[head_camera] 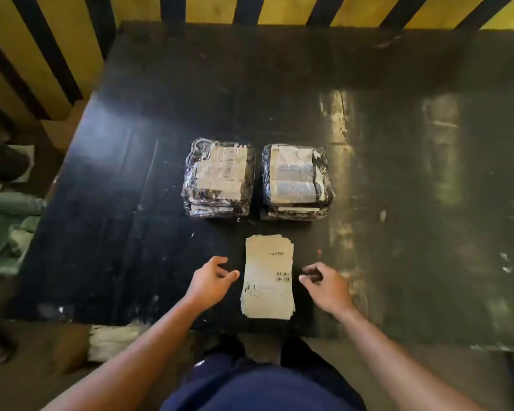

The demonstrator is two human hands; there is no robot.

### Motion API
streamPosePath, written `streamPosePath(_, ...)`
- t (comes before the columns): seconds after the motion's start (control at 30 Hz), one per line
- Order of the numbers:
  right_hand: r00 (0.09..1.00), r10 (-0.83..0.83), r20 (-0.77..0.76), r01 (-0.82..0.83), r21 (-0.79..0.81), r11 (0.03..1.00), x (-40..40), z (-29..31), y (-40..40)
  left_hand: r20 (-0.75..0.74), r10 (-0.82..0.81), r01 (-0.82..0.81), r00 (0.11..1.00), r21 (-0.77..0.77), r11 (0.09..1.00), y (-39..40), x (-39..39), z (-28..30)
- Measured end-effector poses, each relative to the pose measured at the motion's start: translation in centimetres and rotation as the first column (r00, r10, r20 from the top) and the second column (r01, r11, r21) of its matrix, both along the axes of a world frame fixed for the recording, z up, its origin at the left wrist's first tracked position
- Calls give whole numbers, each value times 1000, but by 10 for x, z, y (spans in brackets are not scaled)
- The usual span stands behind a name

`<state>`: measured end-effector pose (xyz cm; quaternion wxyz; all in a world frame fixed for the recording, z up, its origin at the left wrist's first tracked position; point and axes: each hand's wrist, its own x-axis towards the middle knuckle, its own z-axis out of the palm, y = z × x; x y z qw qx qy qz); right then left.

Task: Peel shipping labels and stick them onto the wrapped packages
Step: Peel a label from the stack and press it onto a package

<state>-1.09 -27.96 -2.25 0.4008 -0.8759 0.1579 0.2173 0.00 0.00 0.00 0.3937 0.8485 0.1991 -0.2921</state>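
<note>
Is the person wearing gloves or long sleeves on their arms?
No. The left hand and right hand are bare, with no gloves, rings or watch showing. Both forearms are uncovered, with no sleeves in view. Lower down is dark navy blue clothing.

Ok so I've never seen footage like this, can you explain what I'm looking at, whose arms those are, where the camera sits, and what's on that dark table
There is no machine here: the arms belong to a person, and the single picture comes from a camera worn on their head, looking forward and down. That is why both forearms reach in from the bottom edge. On the dark table lie two plastic-wrapped packages side by side, the left package and the right package, each already showing paper on top. Nearer the person is a stack of shipping labels. The left hand and right hand hover on either side of that stack with fingers loosely curled. Neither holds anything.
</note>
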Motion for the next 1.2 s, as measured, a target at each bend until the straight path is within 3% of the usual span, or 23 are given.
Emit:
streamPosePath(0.2,966,-128,-226,143,51,988,13,-21,44,-100,62,-64,993,-16,998,-33,1,-29)
streamPosePath(0.4,894,-358,-268,371,-4,929,13,-32,51,-102,-17,19,995,22,1000,-47,2,-36)
streamPosePath(0.57,836,-455,-306,500,84,862,13,-38,45,-82,-6,6,997,-9,1000,-43,0,-40)
streamPosePath(1.07,836,-470,-282,526,174,832,5,-43,10,-66,96,-97,993,-8,995,-45,-2,-42)
streamPosePath(1.2,803,-482,-352,565,189,803,-1,-44,-2,-69,89,-91,994,-32,995,-43,-3,-43)
